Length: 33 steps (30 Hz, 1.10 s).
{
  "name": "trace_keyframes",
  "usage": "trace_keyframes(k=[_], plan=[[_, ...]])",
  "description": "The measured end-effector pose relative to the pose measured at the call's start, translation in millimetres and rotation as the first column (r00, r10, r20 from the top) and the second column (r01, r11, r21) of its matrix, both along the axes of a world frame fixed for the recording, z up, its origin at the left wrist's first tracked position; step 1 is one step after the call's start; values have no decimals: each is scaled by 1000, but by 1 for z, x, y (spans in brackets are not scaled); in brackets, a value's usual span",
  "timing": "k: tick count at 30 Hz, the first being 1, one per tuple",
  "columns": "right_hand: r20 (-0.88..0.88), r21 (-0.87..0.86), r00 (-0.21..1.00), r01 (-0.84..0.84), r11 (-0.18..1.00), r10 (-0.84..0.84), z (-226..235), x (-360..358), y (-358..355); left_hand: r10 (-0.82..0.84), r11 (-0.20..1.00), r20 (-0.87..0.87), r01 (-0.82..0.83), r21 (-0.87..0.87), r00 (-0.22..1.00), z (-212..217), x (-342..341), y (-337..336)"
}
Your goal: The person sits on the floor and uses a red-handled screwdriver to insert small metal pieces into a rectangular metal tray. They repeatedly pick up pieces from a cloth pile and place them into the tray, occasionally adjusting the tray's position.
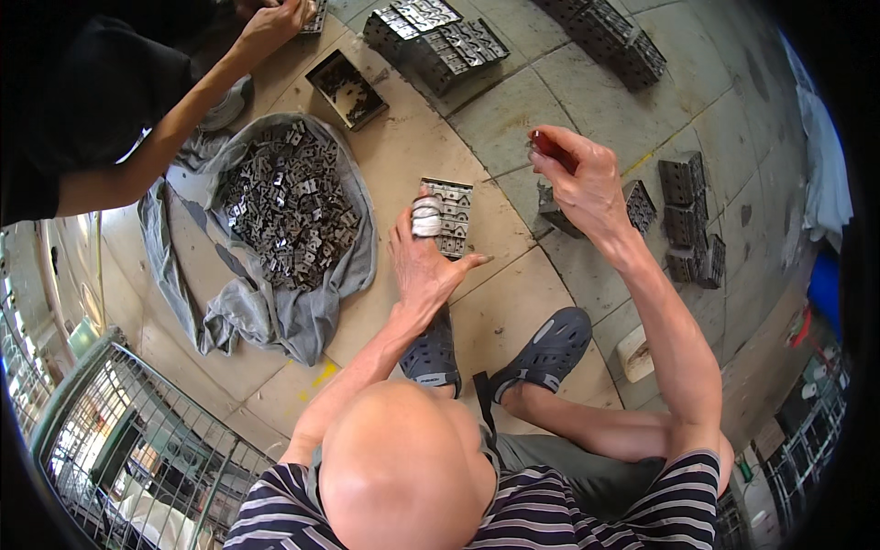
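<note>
On the floor between my feet and the far stacks lies a small rectangular metal block (456, 213) with rows of notched pieces on its face. My left hand (423, 261) grips its left side, with white wrapping (426, 217) around the fingers and the thumb at the lower right corner. Raised over the floor to the right, my right hand (587, 188) is closed on a dark red, handle-like thing (555, 151). My fingers cover much of it, so its kind is unclear.
Small metal clips (298, 206) heap on a grey cloth (225, 316) at left. Beyond is an open box (348, 89). Metal block stacks stand far (440, 50) and right (683, 206). Another person's arm (211, 87) reaches in at far left; a wire cage (156, 440) stands near left.
</note>
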State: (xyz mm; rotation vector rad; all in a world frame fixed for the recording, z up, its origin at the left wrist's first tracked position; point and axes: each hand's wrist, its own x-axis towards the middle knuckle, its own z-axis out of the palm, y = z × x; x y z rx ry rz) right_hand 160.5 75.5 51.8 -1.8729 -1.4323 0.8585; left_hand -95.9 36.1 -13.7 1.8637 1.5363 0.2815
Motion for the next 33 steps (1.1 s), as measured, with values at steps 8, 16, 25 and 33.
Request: trace_keyframes(k=[8, 16, 25, 33], plan=[[-10, -2, 1000, 28, 1000, -28, -9, -16, 2, -47, 999, -229, 52, 15, 972, -14, 30, 64], [49, 67, 999, -27, 997, 24, -8, -31, -7, 257, 952, -66, -264, -152, 964, -34, -5, 85], [86, 150, 989, -129, 980, 117, -3, -47, 0, 351, 932, 290, -303, -197, 890, -23, -33, 16], [76, 96, 982, -180, 979, 173, -6, -57, 2, 463, 878, 517, -290, -381, 721, -20, -10, -10]])
